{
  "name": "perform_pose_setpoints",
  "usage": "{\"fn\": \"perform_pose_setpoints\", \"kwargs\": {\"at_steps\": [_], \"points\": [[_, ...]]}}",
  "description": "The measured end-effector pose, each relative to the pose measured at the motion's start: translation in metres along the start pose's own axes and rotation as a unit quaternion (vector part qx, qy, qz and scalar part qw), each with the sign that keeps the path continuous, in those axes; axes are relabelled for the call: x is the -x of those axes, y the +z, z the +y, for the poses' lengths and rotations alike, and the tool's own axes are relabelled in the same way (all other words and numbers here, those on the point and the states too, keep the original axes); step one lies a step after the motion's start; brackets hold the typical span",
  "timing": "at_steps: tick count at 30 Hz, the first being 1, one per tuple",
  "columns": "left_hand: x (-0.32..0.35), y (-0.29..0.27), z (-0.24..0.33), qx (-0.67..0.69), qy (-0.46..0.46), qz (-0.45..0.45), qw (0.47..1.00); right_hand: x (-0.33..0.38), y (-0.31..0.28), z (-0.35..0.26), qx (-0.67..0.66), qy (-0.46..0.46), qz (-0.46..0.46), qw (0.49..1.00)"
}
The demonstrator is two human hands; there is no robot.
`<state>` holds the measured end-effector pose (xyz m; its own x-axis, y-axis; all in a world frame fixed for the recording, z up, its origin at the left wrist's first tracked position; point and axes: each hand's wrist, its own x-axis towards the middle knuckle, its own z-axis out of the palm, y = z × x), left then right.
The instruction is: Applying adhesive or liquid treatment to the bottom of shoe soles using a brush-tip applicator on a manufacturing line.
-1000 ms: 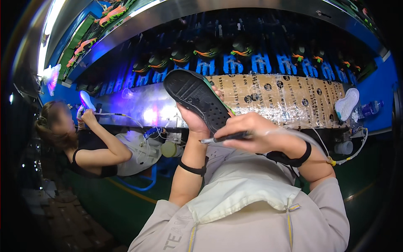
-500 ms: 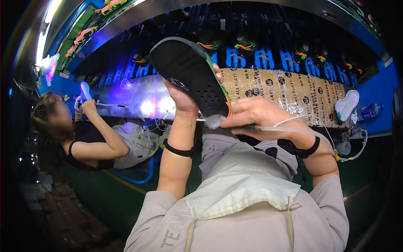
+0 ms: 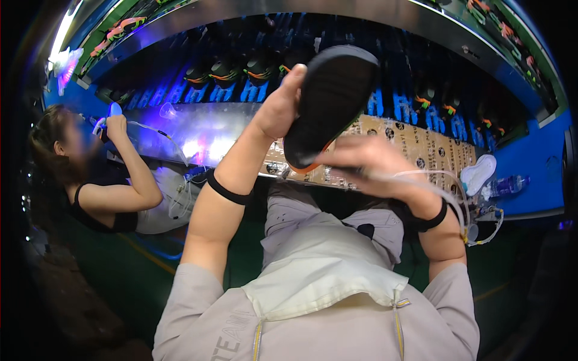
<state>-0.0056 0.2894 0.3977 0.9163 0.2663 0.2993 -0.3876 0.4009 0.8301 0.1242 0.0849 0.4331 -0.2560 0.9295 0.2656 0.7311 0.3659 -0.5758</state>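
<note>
My left hand (image 3: 278, 113) holds up a black shoe sole (image 3: 336, 90) by its edge, thumb on the near side and the other fingers mostly behind it. The toe end points up and away from me, and orange trim shows at the heel. Blurred by motion, my right hand (image 3: 376, 163) is at the heel edge. From that hand a clear tube (image 3: 442, 194) runs back along my wrist; it feeds a brush whose tip cannot be made out now.
Below my hands lies a cardboard-topped bench (image 3: 436, 157). At its right are a white sole-shaped piece (image 3: 480, 174) and a purple-tinted bottle (image 3: 510, 185). Blue racks (image 3: 404, 107) with shoes run behind. On the left, a co-worker (image 3: 114, 201) holds a sole near a metal bench top (image 3: 208, 125).
The sole has moved right and turned, its toe now leaning right and its perforated heel area less visible. My right hand is now blurred, and the brush tip is no longer distinct.
</note>
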Motion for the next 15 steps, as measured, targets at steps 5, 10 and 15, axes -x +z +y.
{"fn": "perform_pose_setpoints", "kwargs": {"at_steps": [5, 10, 15], "points": [[-0.025, 0.008, -0.007, -0.267, -0.149, 0.039, 0.951, 0.002, -0.01, 0.0, -0.058, -0.083, -0.058, 0.993], [-0.041, 0.036, 0.007, -0.388, -0.22, -0.005, 0.895, 0.003, -0.001, 0.004, 0.064, -0.088, -0.024, 0.994], [-0.047, 0.045, 0.017, -0.413, -0.279, -0.013, 0.867, 0.003, -0.014, -0.001, 0.041, -0.022, 0.003, 0.999]]}}
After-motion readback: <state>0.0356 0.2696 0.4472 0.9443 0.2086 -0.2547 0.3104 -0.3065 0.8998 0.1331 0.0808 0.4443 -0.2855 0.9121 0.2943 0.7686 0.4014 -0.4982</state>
